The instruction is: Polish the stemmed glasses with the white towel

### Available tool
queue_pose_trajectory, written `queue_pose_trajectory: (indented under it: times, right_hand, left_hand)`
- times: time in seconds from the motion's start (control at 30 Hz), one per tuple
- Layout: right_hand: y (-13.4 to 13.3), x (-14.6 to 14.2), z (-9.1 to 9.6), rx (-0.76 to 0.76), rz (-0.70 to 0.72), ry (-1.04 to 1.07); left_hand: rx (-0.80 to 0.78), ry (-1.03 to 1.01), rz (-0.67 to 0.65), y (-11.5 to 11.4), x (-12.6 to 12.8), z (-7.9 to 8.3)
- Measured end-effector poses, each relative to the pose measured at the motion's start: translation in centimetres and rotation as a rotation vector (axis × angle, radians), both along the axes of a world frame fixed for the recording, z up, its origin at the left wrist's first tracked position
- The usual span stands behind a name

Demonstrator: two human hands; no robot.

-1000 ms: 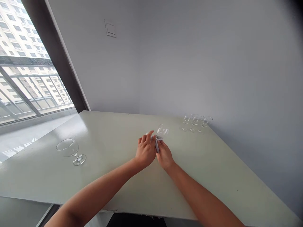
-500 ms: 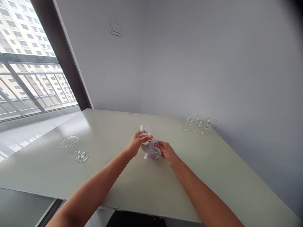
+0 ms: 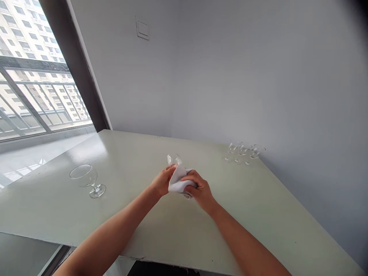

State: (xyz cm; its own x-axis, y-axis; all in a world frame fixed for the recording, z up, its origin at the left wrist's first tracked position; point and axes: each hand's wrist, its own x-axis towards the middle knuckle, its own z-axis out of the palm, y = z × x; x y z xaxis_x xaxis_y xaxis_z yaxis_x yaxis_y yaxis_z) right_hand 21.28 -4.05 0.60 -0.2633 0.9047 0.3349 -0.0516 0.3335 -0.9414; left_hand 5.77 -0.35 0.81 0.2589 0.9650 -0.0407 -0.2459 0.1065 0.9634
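Observation:
A clear stemmed glass (image 3: 174, 159) is held in my left hand (image 3: 163, 181), its bowl showing above the fingers. A white cloth (image 3: 179, 183) covers the glass's stem and foot, so that part is hidden. My right hand (image 3: 199, 188) pinches the cloth between thumb and fingers, close beside the left hand. Both hands are over the middle of the table.
Another stemmed glass (image 3: 84, 176) stands on the pale table (image 3: 138, 226) at the left. Three more glasses (image 3: 243, 149) stand in a row near the right wall. A light switch (image 3: 143, 30) is on the wall; a window (image 3: 37, 84) is at the left.
My right hand has moved slightly left and turned with the cloth, which now wraps further over the lower part of the glass. The glass in my left hand tilts and sits slightly lower.

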Motion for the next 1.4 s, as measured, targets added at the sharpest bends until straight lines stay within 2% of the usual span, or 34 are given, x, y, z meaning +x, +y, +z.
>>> queue_pose_trajectory:
  times: [0.13, 0.2, 0.27, 0.33, 0.43, 0.5, 0.57, 0.63, 0.7, 0.8, 0.87, 0.93, 1.0, 1.13, 1.2, 1.3, 1.4]
  right_hand:
    - [0.6, -0.9, -0.8, -0.397, 0.053, 0.433]
    - [0.7, -1.4, -1.3, -0.514, 0.065, 0.48]
    - [0.5, -1.7, -1.6, -0.549, 0.067, 0.383]
    - [0.3, -1.4, -1.7, -0.478, 0.071, 0.146]
    - [0.1, -0.2, -1.3, -0.193, 0.032, -0.306]
    - [0.2, 0.7, -0.6, -0.009, -0.054, -0.506]
    - [0.4, 1.2, 0.3, 0.111, -0.179, -0.573]
    - [0.7, 1.1, 1.2, 0.197, -0.296, -0.549]
    - [1.1, 0.5, 1.9, 0.247, -0.327, -0.519]
    - [1.9, -0.6, 2.0, 0.245, -0.245, -0.55]
    - [2.8, -1.0, 1.6, 0.24, -0.2, -0.587]
    - [4.0, -0.6, 0.9, 0.237, -0.213, -0.605]
    - [5.9, 0.8, 0.1, 0.193, -0.319, -0.587]
    - [10.3, 5.5, -1.5, 0.07, -0.604, -0.547]
    - [12.3, 7.9, -2.3, 0.028, -0.702, -0.557]
    - [14.5, 10.7, -3.4, -0.047, -0.817, -0.575]
    - [16.3, 12.5, -4.3, -0.115, -0.897, -0.588]
  left_hand:
    - [-0.124, -0.345, 0.026, -0.1, 0.3, 0.4]
    - [-0.118, -0.411, 0.089, 0.0, 0.0, 0.6]
    - [-0.072, -0.43, 0.152, 0.1, -0.5, 1.1]
    - [0.0, -0.409, 0.219, 0.3, -1.2, 1.7]
    - [0.117, -0.31, 0.324, 0.4, -2.3, 2.5]
    - [0.184, -0.232, 0.376, 0.3, -2.6, 2.8]
    - [0.223, -0.171, 0.388, 0.1, -2.5, 2.9]
    - [0.225, -0.12, 0.347, -0.3, -1.9, 2.7]
    - [0.204, -0.083, 0.267, -0.8, -1.1, 2.3]
    - [0.176, -0.06, 0.162, -1.4, -0.2, 1.6]
    - [0.194, -0.018, 0.143, -1.3, 0.1, 1.0]
    - [0.253, 0.072, 0.156, -0.9, 0.3, 0.1]
    - [0.286, 0.201, 0.149, -0.3, 0.5, -1.0]
    - [0.24, 0.54, 0.084, 0.0, 1.2, -3.5]
    - [0.319, 0.702, 0.064, -0.2, 1.6, -4.3]
    - [0.462, 0.829, 0.037, -0.6, 1.9, -4.7]
    - [0.467, 0.848, 0.038, -0.7, 1.9, -4.6]
